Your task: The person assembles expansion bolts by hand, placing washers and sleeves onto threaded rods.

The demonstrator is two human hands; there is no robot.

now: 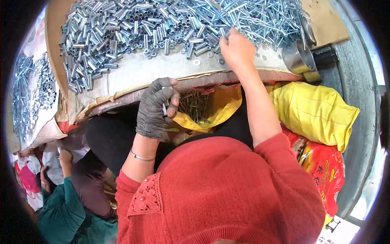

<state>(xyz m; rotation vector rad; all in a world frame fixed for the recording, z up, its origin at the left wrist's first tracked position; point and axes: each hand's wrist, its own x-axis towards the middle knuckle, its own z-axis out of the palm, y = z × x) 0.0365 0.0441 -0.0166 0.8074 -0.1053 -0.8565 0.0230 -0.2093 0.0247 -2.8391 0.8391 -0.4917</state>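
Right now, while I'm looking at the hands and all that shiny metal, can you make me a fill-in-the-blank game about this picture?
1. The left hand wears a glove coloured ____.
2. The bare hand at the tubes is the person's ____ one.
3. The bracelet goes around the ____ wrist.
4. In the picture, the sack just above the red bag is coloured ____.

Missing words: grey; right; left; yellow.

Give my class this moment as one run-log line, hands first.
left hand: grey fingerless glove, holding silvery cylindrical metal piece | right hand: bare, by pile of silvery metal tubes | between forearms: open yellow sack
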